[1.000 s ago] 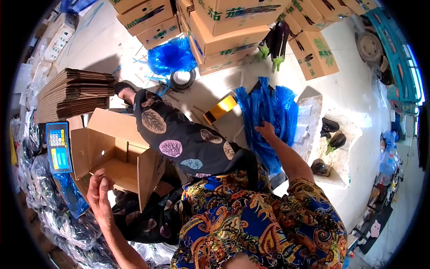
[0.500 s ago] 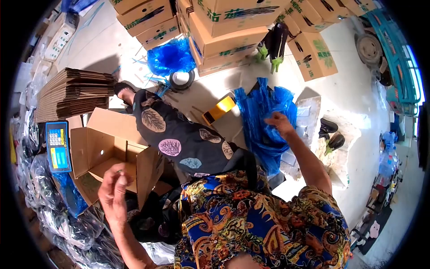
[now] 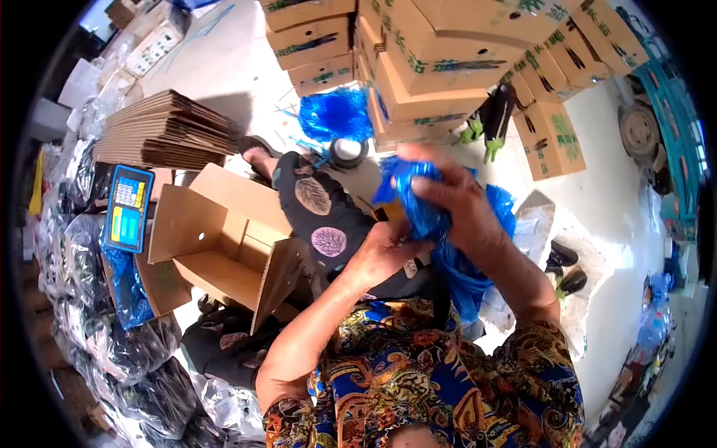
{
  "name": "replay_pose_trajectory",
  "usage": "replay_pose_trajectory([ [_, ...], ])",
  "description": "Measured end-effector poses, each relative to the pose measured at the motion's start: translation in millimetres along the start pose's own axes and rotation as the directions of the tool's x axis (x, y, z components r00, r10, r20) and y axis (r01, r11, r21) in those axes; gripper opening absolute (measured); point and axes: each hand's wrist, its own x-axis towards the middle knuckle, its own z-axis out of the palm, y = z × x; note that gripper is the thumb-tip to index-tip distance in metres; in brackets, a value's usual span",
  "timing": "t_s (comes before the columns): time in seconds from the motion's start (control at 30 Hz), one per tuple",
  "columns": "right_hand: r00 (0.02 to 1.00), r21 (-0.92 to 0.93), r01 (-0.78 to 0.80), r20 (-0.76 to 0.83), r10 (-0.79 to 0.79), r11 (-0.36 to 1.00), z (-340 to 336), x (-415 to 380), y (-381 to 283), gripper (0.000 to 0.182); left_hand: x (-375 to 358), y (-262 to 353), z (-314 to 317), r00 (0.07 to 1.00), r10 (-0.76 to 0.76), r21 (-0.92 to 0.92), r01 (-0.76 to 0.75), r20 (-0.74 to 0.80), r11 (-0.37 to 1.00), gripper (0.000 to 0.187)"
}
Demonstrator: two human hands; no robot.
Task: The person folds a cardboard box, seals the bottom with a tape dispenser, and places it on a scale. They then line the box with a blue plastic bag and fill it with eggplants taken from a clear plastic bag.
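Note:
A crumpled blue plastic bag (image 3: 420, 205) is bunched up in front of me. My right hand (image 3: 467, 209) has its fingers wrapped round the bag's upper part. Lower down, my left hand (image 3: 385, 252) pinches the same bag near its bottom end. More blue plastic bags (image 3: 461, 280) lie in a heap beneath and beyond my right forearm. At my left, an open cardboard box (image 3: 220, 272) stands tilted, its flaps folded out and its inside bare. Behind my hands, a yellow object (image 3: 390, 211) is mostly hidden.
A stack of flattened cardboard (image 3: 172, 134) and a blue-framed scale display (image 3: 129, 209) are at the left. Printed cartons (image 3: 433, 82) are stacked ahead, with eggplants (image 3: 497, 112) beside them. A tape roll (image 3: 348, 152) and a blue plastic sheet (image 3: 336, 114) lie on the floor.
My left hand has gone from above the open box across to the blue bag. My right hand has raised a bag from the heap towards the middle. The view has shifted.

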Motion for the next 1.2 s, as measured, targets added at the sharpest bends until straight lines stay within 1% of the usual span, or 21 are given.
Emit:
replay_pose_trajectory([
  [0.03,0.998,0.010,0.058,0.007,-0.058,0.998,6.3,11.4,-13.2,0.039,-5.4,8.7,-8.6,0.990,0.137,0.014,-0.137,0.015,0.990,0.021],
  [0.07,0.986,-0.166,0.158,-0.029,-0.165,0.973,11.8,23.3,-29.6,0.037,-16.5,21.3,-14.8,0.989,0.127,-0.070,-0.132,-0.075,0.989,0.019],
  [0.1,0.951,-0.131,0.303,-0.029,-0.309,0.944,9.3,44.4,-29.0,0.037,-28.7,31.0,-23.9,0.980,0.110,-0.153,-0.136,-0.165,0.979,0.019],
  [0.17,0.952,0.106,0.306,-0.006,-0.307,0.946,7.8,72.8,-44.8,0.029,-56.8,41.5,-63.2,0.945,0.174,-0.029,-0.190,-0.277,0.981,0.021],
  [0.2,0.928,0.153,0.370,-0.011,-0.373,0.916,13.4,86.6,-49.1,0.027,-73.3,36.9,-86.6,0.924,0.176,0.078,-0.159,-0.338,0.984,0.023],
  [0.27,0.874,0.309,0.456,0.021,-0.485,0.835,20.7,115.6,-50.9,0.024,-108.4,61.4,-112.5,0.935,0.177,0.146,-0.137,-0.309,0.980,0.021],
  [0.3,0.863,0.339,0.461,0.047,-0.504,0.820,22.4,128.1,-52.2,0.024,-124.2,67.3,-127.9,0.939,0.179,0.247,-0.106,-0.293,0.963,0.020],
  [0.37,0.856,0.386,0.432,0.110,-0.505,0.815,36.1,141.0,-59.1,0.025,-156.1,75.1,-160.8,0.919,0.038,0.264,0.073,-0.392,0.962,0.021],
  [0.47,0.875,0.333,0.433,0.066,-0.479,0.838,61.3,152.6,-56.7,0.030,-193.7,52.8,-216.0,0.849,0.055,0.324,0.139,-0.526,0.936,0.019],
  [0.6,0.866,0.181,0.460,0.123,-0.484,0.869,109.0,142.4,-48.4,0.039,-217.9,7.1,-264.8,0.853,0.117,0.706,0.336,-0.509,0.623,0.015],
  [0.7,0.819,-0.171,0.566,0.226,-0.527,0.806,137.6,127.2,-42.9,0.046,-205.7,-17.6,-291.3,0.791,0.094,0.756,0.533,-0.605,0.381,0.021],
  [0.8,0.881,-0.281,0.458,0.268,-0.389,0.843,161.5,128.5,-14.6,0.056,-186.4,-27.8,-308.5,0.764,-0.063,0.744,0.640,-0.642,0.190,0.043],
  [0.83,0.889,-0.331,0.441,0.287,-0.356,0.834,169.4,128.6,-0.4,0.059,-182.1,-13.4,-302.8,0.812,0.024,0.774,0.546,-0.583,0.322,0.048],
  [0.87,0.883,-0.355,0.436,0.345,-0.317,0.827,173.9,130.7,13.5,0.063,-174.6,-15.0,-304.7,0.824,0.074,0.595,0.341,-0.562,0.728,0.060],
  [0.9,0.875,-0.378,0.428,0.401,-0.272,0.821,178.6,132.7,28.0,0.068,-169.3,15.7,-279.7,0.876,0.064,0.199,0.037,-0.477,0.979,0.068],
  [0.93,0.889,-0.290,0.353,0.401,-0.222,0.889,185.4,133.7,42.0,0.072,-163.3,41.8,-257.6,0.837,0.159,0.201,-0.060,-0.524,0.978,0.070],
  [1.0,0.888,-0.132,0.257,0.423,-0.180,0.957,197.3,139.2,71.1,0.081,-153.5,58.8,-230.8,0.825,0.182,-0.007,-0.220,-0.535,0.976,0.066],
  [1.03,0.885,-0.195,0.271,0.436,-0.164,0.943,202.5,138.1,77.2,0.081,-150.0,61.7,-223.2,0.825,0.181,-0.104,-0.277,-0.535,0.955,0.058],
  [1.1,0.888,-0.367,0.309,0.442,-0.128,0.877,210.9,134.7,85.6,0.084,-143.2,49.1,-226.5,0.840,0.067,-0.159,-0.179,-0.538,0.971,0.035],
  [1.13,0.877,-0.508,0.421,0.439,-0.195,0.751,209.5,136.2,91.6,0.082,-140.5,49.3,-217.5,0.714,0.065,-0.178,-0.259,-0.697,0.949,0.015],
  [1.2,0.922,-0.517,0.318,0.365,-0.132,0.795,209.9,134.8,86.8,0.078,-140.4,43.5,-224.0,0.633,0.060,-0.261,-0.401,-0.772,0.878,0.014],
])
